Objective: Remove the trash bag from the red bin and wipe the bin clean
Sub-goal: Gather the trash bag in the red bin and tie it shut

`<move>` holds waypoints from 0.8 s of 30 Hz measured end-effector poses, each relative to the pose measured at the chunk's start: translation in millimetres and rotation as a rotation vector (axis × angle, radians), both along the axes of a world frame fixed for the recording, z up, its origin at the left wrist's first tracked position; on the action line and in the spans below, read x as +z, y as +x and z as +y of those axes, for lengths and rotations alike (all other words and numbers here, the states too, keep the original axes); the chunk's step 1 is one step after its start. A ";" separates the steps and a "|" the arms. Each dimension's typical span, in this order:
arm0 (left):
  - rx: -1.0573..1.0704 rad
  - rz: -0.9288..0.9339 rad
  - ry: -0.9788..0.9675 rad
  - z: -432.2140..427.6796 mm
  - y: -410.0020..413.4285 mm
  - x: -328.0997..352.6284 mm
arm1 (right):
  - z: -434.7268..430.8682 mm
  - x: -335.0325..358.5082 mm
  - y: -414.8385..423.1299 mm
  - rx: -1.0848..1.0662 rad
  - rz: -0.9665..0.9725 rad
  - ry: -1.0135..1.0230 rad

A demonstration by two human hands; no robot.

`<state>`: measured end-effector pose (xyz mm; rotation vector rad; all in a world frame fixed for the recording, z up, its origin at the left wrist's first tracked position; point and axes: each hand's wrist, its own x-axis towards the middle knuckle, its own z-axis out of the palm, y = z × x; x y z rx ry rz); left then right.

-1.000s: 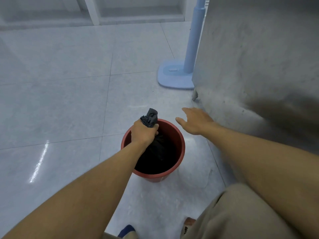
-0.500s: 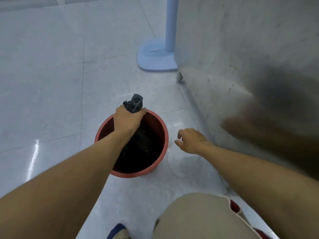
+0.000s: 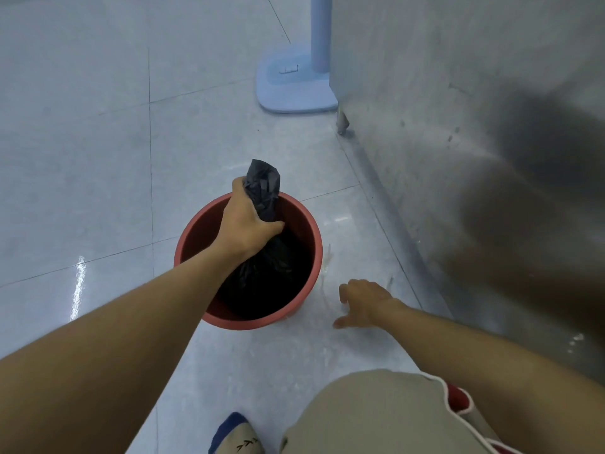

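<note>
A round red bin [image 3: 193, 231] stands on the pale tiled floor in the middle of the view. A black trash bag [image 3: 263, 191] fills it, with its gathered neck sticking up above the far rim. My left hand [image 3: 247, 224] grips that neck over the bin's mouth. The bag's body still sits down inside the bin. My right hand [image 3: 363, 301] hovers low over the floor just right of the bin, fingers loosely spread, holding nothing and not touching the bin.
A grey metal cabinet wall [image 3: 458, 126] on small feet runs along the right side, close to the bin. A light blue stand base with a pole [image 3: 294, 83] sits on the floor behind. My bent knee [image 3: 370, 414] and a shoe [image 3: 235, 435] are at the bottom.
My left hand has kept its grip on the bag's neck. My right hand has dropped from beside the bin's far rim to low over the floor near its right side.
</note>
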<state>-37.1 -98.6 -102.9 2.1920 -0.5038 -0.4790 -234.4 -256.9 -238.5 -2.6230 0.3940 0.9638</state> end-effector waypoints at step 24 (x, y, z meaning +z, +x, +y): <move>0.047 -0.239 0.093 39.9 -1.3 66.5 | -48.6 162.2 89.9 -0.423 -0.539 0.100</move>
